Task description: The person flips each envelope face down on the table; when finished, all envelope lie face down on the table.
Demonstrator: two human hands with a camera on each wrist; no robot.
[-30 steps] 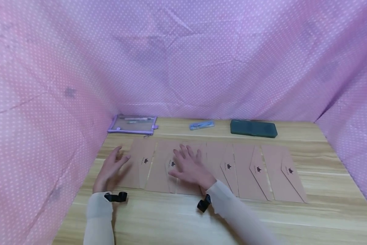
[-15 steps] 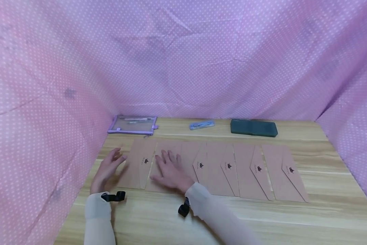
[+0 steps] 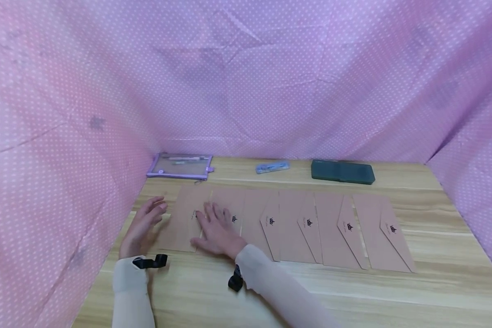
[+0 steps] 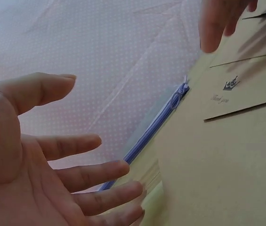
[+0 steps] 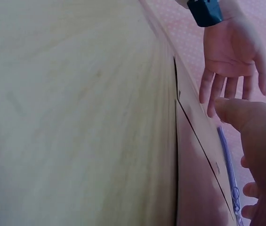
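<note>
Several brown paper envelopes (image 3: 295, 237) lie in a row, their flaps printed with a small crown; "Thank you" shows beneath it in the left wrist view. My right hand (image 3: 221, 233), fingers spread and palm down, is over the second envelope (image 3: 227, 195) from the left and reaches the edge of the leftmost envelope (image 3: 176, 232). Beside that envelope's left edge is my left hand (image 3: 141, 228), held sideways with its palm toward the row. Its fingers (image 4: 92, 175) are apart and hold nothing. Part of the second envelope is hidden under the right hand.
Behind the row, a purple-edged clear zip pouch (image 3: 180, 167) with pens inside lies at the left. A small blue packet (image 3: 272, 167) and a dark green flat case (image 3: 343, 172) stand along the back. Pink dotted cloth (image 3: 246, 91) walls in the wooden table (image 3: 213, 291).
My right hand has moved left along the row, from the third envelope to the second and the edge of the leftmost. The left hand has shifted only slightly left; the envelopes lie in place.
</note>
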